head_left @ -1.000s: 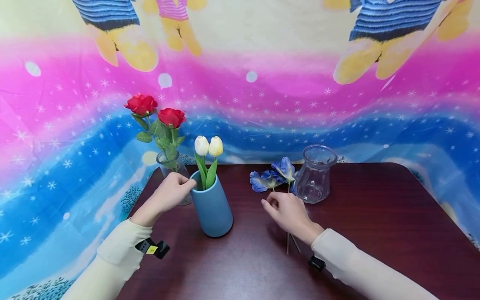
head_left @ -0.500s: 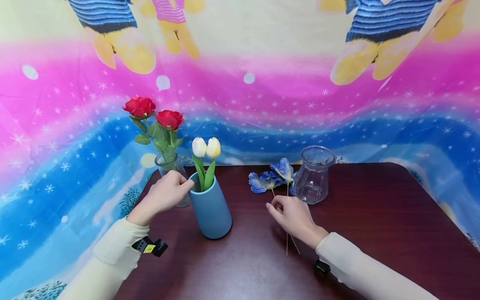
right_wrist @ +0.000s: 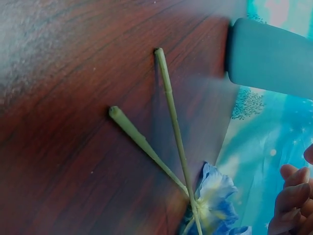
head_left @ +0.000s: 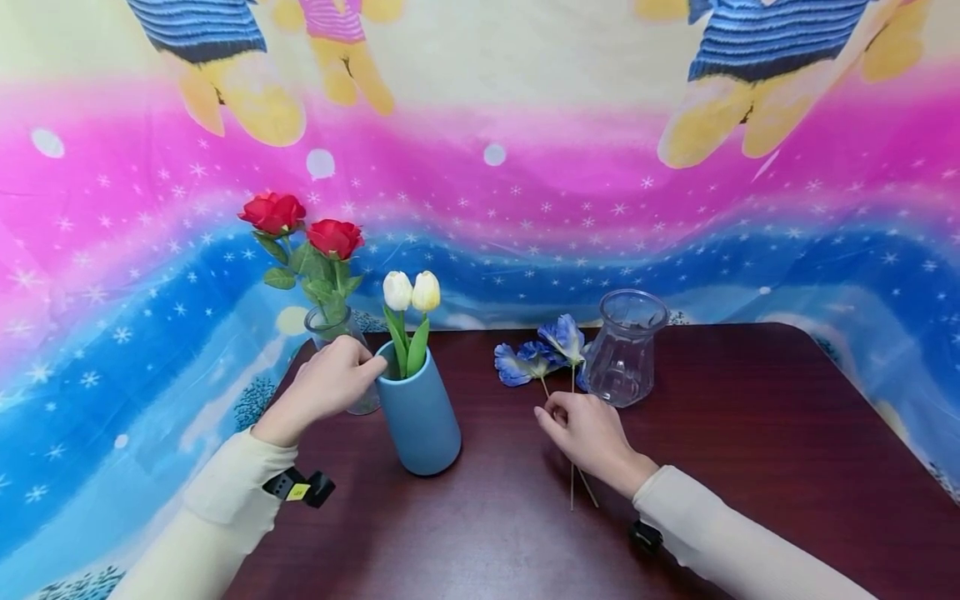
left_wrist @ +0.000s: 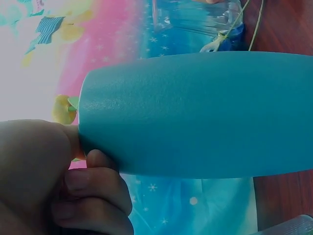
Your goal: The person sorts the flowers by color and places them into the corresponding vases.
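Observation:
In the head view, my left hand (head_left: 330,383) pinches the rim of a blue vase (head_left: 420,417) on its left side. Two white-and-yellow tulips (head_left: 411,292) with green leaves stand in that vase. The left wrist view shows the thumb hidden beyond the rim and curled fingers (left_wrist: 98,196) against the vase's outer wall. My right hand (head_left: 592,433) hovers with loosely bent fingers above the stems of blue flowers (head_left: 525,362), which lie on the table. In the right wrist view, its fingers (right_wrist: 291,200) are apart from the two crossed stems (right_wrist: 171,103) and hold nothing visible.
A transparent glass vase (head_left: 622,358) stands just right of the blue blooms. Behind my left hand, another glass vase (head_left: 327,325) holds two red roses (head_left: 335,239). The dark red wooden table (head_left: 720,417) reaches back to a printed cloth (head_left: 540,208).
My right hand has shifted slightly to the right over the flower stems. My left hand keeps its grip on the blue vase's rim, and the vase stays in place.

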A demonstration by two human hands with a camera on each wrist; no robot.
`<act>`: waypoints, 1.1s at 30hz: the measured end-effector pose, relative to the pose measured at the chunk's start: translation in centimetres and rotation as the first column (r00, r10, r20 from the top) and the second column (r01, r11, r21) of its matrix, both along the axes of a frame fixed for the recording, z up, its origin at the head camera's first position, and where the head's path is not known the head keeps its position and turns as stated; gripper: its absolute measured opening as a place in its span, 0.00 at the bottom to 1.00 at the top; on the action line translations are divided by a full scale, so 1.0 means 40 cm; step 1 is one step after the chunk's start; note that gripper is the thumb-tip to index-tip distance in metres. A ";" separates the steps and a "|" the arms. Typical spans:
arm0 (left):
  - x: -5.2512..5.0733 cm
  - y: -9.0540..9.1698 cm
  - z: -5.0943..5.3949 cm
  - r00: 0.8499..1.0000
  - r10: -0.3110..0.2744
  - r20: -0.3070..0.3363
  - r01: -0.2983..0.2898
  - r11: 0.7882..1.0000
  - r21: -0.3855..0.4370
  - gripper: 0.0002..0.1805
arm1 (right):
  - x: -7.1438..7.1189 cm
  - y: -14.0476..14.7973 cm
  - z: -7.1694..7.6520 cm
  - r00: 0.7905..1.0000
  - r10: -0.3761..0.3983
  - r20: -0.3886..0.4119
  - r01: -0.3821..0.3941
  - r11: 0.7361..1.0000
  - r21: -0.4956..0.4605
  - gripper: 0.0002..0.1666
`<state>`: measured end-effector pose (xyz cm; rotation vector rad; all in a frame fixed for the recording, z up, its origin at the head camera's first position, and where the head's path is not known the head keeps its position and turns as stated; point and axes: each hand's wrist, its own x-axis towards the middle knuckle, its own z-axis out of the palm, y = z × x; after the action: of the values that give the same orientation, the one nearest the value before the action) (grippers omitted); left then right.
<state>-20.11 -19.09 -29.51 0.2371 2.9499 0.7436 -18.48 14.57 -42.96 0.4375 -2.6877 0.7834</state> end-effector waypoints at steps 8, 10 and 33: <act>-0.033 -0.012 0.005 1.000 -0.007 -0.012 0.007 0.999 0.037 0.26 | -0.006 0.006 -0.002 1.000 -0.013 0.019 0.013 1.000 0.001 0.11; -0.044 -0.013 0.009 1.000 -0.004 -0.011 0.004 0.999 0.050 0.26 | -0.009 0.008 0.000 1.000 -0.017 0.026 0.017 1.000 -0.004 0.12; -0.150 -0.025 0.018 0.997 0.075 -0.015 -0.073 0.992 0.102 0.26 | -0.024 0.030 -0.022 0.998 -0.033 0.059 0.032 0.999 0.017 0.13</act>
<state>-26.13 -20.10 -28.81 0.1431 2.9563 0.9063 -19.44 15.77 -43.85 0.3796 -2.7505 0.7779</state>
